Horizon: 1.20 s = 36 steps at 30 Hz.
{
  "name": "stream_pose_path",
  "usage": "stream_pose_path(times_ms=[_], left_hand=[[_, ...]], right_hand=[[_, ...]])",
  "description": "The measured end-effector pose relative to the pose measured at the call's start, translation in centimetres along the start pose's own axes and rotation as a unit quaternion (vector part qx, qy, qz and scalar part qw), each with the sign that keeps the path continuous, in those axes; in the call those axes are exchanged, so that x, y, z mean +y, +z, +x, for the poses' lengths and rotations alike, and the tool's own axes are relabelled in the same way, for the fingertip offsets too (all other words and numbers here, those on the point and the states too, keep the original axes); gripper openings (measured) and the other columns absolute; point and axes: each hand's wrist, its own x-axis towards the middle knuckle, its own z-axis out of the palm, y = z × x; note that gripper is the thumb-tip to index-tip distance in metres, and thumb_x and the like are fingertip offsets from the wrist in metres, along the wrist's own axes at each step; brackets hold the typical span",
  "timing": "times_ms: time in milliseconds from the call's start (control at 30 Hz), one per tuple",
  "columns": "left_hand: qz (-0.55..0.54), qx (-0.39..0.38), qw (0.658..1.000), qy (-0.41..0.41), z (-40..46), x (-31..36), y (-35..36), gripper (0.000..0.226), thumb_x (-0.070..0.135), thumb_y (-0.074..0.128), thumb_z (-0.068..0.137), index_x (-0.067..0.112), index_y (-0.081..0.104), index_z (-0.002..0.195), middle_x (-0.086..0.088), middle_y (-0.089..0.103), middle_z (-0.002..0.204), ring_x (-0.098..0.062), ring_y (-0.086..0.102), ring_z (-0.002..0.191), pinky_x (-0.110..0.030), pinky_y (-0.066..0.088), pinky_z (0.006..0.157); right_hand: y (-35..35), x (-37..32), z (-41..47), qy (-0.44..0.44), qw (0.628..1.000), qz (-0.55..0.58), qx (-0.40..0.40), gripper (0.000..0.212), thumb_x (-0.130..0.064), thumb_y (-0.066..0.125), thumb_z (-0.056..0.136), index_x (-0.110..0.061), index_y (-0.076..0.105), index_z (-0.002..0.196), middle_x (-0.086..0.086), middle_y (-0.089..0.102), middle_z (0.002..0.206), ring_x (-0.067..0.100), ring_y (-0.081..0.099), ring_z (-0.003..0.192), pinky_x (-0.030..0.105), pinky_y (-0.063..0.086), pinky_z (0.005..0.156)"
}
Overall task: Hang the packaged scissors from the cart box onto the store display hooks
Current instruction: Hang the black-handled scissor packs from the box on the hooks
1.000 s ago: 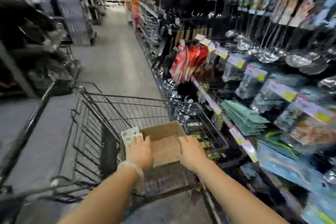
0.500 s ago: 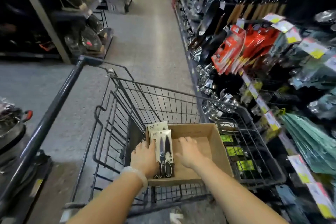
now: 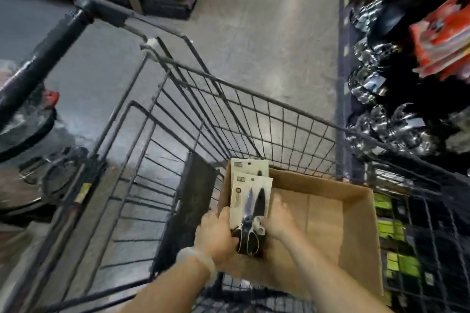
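We're looking down into the wire cart (image 3: 229, 114), so everything below is placed relative to the cardboard box (image 3: 356, 223) sitting in its basket. 2 packaged scissors (image 3: 250, 201) stand at the box's left end, front card overlapping the rear card (image 3: 249, 166), which pokes up above the box wall. Left hand (image 3: 216, 234) is at the box's left wall, fingers wrapped around the left edge of the front card near the black handles; there's a pale band on that wrist (image 3: 195, 258). Right hand (image 3: 278, 221) is inside the box, fingers curled against the right side of the same card, so both hands are gripping that 1 pack. The rest of the box floor right of the hands is bare cardboard. Right of the box, still inside the basket, there are green-labelled packs (image 3: 396, 259) between the box wall and the cart's wire side. Beyond that wire side is the store shelving with shiny bagged items (image 3: 376, 89) and red packs (image 3: 442, 40); blurred, so we can't tell the hooks apart. Left of the box a dark panel (image 3: 188, 208) stands in the basket, with the cart handle (image 3: 45, 58) further left. Grey aisle floor (image 3: 267, 20) lies ahead of the box.
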Motion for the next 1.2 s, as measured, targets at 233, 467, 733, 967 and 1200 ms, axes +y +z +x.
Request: stream_pose_path(times_ms=[233,467,733,967,1200], left_hand=[[-0.071,-0.032,0.995,-0.067,2.7,-0.9,1.9,0.062,0.029,0.062,0.086,0.022,0.031,0.139,-0.003,0.036,0.143,-0.024,0.035,0.131,-0.036,0.033,0.111],[-0.128,-0.042,0.987,-0.085,2.9,-0.6,1.9,0.064,0.025,0.062,0.087,0.021,0.029,0.142,-0.003,0.037,0.143,-0.021,0.037,0.134,-0.032,0.033,0.111],[-0.302,-0.002,0.948,-0.096,1.9,0.0,0.5,0.073,0.028,0.082,0.063,0.027,0.039,0.122,0.005,0.052,0.118,-0.016,0.052,0.115,-0.038,0.046,0.102],[-0.486,0.000,0.864,-0.129,2.2,0.4,-0.2,0.054,0.006,0.082,0.066,0.007,0.056,0.113,-0.010,0.070,0.098,-0.024,0.068,0.090,-0.046,0.056,0.085],[-0.518,0.042,0.836,-0.177,2.2,-2.3,0.8,0.039,0.005,0.077,0.073,0.011,0.052,0.103,-0.006,0.065,0.092,-0.023,0.065,0.088,-0.040,0.054,0.082]], right_hand=[[1.8,0.3,6.1,0.102,0.975,0.198,0.012,0.015,-0.021,0.064,0.086,-0.016,0.050,0.084,0.016,0.060,0.118,0.033,0.056,0.109,0.041,0.046,0.095],[1.8,1.0,4.7,0.033,0.962,0.269,-0.023,0.007,-0.020,0.048,0.096,-0.013,0.049,0.095,0.004,0.058,0.094,0.017,0.054,0.083,0.028,0.046,0.066],[-1.6,0.4,0.7,-0.003,0.931,0.358,-0.064,0.023,-0.021,0.046,0.097,-0.005,0.054,0.082,0.022,0.065,0.095,0.039,0.063,0.092,0.057,0.052,0.084],[-5.7,-0.8,0.3,-0.027,0.880,0.457,-0.128,0.031,-0.027,0.046,0.097,-0.001,0.056,0.111,0.015,0.067,0.107,0.030,0.065,0.098,0.044,0.057,0.084],[-0.1,0.1,4.1,0.066,0.958,0.273,-0.049,0.065,-0.018,0.065,0.087,-0.007,0.029,0.140,0.015,0.050,0.135,0.030,0.051,0.122,0.036,0.041,0.098]])
